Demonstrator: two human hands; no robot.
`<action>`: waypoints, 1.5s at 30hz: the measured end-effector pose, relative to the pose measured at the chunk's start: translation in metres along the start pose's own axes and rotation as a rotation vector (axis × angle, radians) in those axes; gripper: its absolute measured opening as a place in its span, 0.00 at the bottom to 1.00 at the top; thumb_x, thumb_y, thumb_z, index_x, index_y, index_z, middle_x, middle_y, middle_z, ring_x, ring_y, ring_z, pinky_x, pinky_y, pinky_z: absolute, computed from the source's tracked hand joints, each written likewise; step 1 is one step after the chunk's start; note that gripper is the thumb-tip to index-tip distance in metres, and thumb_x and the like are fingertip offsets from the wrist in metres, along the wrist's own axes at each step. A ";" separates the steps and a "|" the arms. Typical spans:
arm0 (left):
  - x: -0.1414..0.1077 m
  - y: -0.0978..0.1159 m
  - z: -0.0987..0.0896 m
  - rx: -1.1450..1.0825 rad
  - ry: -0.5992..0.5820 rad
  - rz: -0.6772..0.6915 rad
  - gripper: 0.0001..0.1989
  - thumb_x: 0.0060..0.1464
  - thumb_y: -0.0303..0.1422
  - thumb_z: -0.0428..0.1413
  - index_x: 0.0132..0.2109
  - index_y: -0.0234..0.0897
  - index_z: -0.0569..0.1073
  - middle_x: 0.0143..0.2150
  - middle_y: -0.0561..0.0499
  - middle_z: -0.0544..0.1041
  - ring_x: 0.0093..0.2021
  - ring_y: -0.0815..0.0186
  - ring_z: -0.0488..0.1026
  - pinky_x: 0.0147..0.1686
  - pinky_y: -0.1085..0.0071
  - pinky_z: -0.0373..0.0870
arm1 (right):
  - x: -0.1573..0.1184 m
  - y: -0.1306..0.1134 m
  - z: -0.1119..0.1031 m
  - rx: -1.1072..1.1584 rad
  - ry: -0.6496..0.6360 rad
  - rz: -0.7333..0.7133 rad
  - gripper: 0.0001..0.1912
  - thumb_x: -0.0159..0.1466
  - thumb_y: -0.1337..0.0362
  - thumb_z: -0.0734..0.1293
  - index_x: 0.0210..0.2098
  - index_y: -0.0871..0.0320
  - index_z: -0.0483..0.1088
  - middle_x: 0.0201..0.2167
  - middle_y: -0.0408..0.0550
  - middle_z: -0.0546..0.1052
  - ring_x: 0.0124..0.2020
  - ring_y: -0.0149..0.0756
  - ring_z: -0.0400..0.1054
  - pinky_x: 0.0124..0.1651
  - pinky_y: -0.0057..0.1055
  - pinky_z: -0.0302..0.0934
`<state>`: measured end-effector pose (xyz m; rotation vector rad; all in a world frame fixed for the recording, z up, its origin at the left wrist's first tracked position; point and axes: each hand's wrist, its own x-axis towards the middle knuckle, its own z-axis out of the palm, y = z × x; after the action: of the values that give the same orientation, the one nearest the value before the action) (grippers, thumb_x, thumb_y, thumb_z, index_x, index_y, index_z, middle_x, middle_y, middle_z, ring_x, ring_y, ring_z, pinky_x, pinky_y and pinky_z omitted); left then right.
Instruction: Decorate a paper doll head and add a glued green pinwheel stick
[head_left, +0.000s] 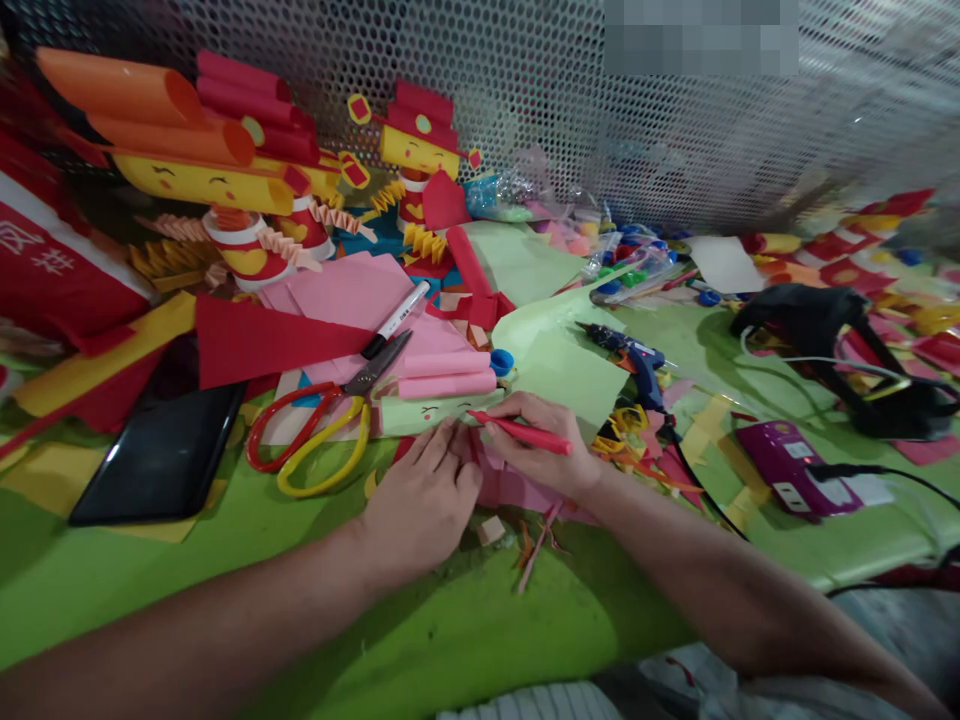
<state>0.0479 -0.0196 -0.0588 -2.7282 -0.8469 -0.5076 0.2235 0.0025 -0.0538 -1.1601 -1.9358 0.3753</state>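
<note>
In front of me lies a paper figure with a pale green roll for a head (405,416), a drawn face on it, and pink paper rolls (450,376) above. My left hand (427,492) holds its lower edge, fingers close together and pointing forward. A red marker (536,434) is pinched in my right hand (559,420), its tip at the right side of the drawn face. Scissors (330,425) with red and yellow handles lie half open to the left. Behind them is a white and black marker (396,318). My hands hide the figure's lower part.
A black phone or tablet (161,440) lies at left. Finished paper figures (420,150) stand behind, before a perforated metal panel (525,90). A blue glue gun (630,360), paper scraps (630,430), a purple power strip (795,468) and a black strapped device (817,350) are at right.
</note>
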 end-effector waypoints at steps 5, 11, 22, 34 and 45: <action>0.002 0.000 0.000 0.020 0.016 0.007 0.13 0.50 0.25 0.46 0.40 0.24 0.71 0.43 0.32 0.76 0.47 0.51 0.72 0.48 0.59 0.68 | 0.000 0.000 0.000 -0.003 -0.014 0.004 0.04 0.55 0.70 0.64 0.30 0.56 0.68 0.23 0.42 0.76 0.23 0.28 0.69 0.28 0.24 0.66; 0.001 -0.001 0.001 0.013 -0.010 0.003 0.13 0.51 0.24 0.45 0.41 0.25 0.71 0.43 0.33 0.76 0.49 0.52 0.71 0.49 0.58 0.67 | -0.001 0.001 0.000 0.001 -0.005 -0.029 0.04 0.55 0.70 0.63 0.30 0.57 0.67 0.23 0.42 0.75 0.23 0.27 0.69 0.27 0.23 0.65; 0.000 -0.001 0.000 -0.035 -0.015 0.001 0.13 0.51 0.24 0.45 0.41 0.24 0.71 0.43 0.31 0.75 0.49 0.50 0.71 0.48 0.57 0.67 | 0.000 -0.001 0.000 -0.013 0.008 0.017 0.04 0.54 0.71 0.63 0.29 0.57 0.67 0.21 0.42 0.74 0.21 0.28 0.69 0.26 0.23 0.64; 0.000 0.000 0.001 -0.020 0.007 -0.001 0.12 0.50 0.24 0.47 0.40 0.24 0.71 0.43 0.32 0.75 0.48 0.50 0.71 0.47 0.57 0.68 | 0.000 0.000 0.001 -0.007 0.013 -0.049 0.04 0.55 0.71 0.63 0.30 0.57 0.67 0.23 0.43 0.75 0.23 0.28 0.69 0.28 0.23 0.65; 0.001 0.000 0.000 -0.042 -0.026 -0.007 0.12 0.51 0.23 0.46 0.41 0.24 0.71 0.43 0.31 0.75 0.49 0.51 0.70 0.48 0.57 0.67 | -0.002 -0.001 -0.001 -0.028 0.013 0.037 0.03 0.54 0.70 0.63 0.28 0.56 0.67 0.21 0.42 0.74 0.21 0.28 0.68 0.25 0.24 0.64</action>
<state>0.0481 -0.0189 -0.0582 -2.7769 -0.8619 -0.4972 0.2241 0.0007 -0.0535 -1.2145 -1.9165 0.3611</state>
